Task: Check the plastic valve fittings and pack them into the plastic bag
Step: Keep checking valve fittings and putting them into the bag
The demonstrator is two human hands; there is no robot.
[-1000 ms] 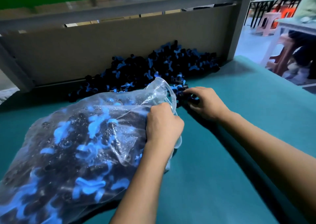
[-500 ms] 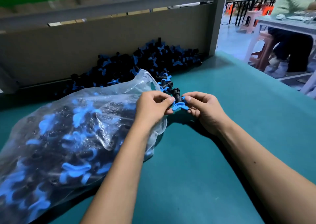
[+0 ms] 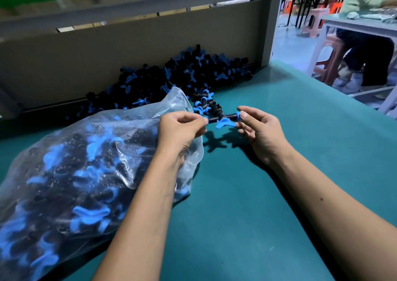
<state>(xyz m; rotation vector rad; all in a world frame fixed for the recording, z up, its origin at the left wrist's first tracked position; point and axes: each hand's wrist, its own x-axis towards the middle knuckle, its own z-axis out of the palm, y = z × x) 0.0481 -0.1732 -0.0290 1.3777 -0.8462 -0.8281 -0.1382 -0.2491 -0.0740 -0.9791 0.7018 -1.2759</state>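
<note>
Head view: one valve fitting [image 3: 223, 119] is held clear of the teal bench top [image 3: 268, 194], between the two hands and just beside the mouth of the plastic bag [image 3: 90, 173]. The left hand [image 3: 178, 130] is closed in a pinch, thumb and curled fingers gripping the black stub at the left end of the fitting. The right hand [image 3: 260, 128] is loosely curled, its thumb and forefinger pinching the right end, where a blue part shows. A grip by both ends leaves the black body and the blue wing handle uncovered in the middle, which is judged to suit inspection: the part can be turned and viewed without the fingers masking it. The step in hand is therefore judged to be the check, not the packing.

The bag is laid on its side at the left, largely filled with black and blue fittings, its open mouth turned toward the hands. The left forearm passes over the clear film near the mouth; whether the film is pinned by it cannot be told. This orientation is judged to keep the path from inspection to bag short.

An unpacked heap of fittings [image 3: 193, 74] is banked against the beige back panel [image 3: 86, 61], with a few strays [image 3: 206, 104] just behind the held part, within easy reach of the right hand. A good share of the work is judged to remain.

Beyond the grey upright post [image 3: 271, 23], a seated person [image 3: 369, 50] and plastic stools [image 3: 335, 59] are seen at another table.
</note>
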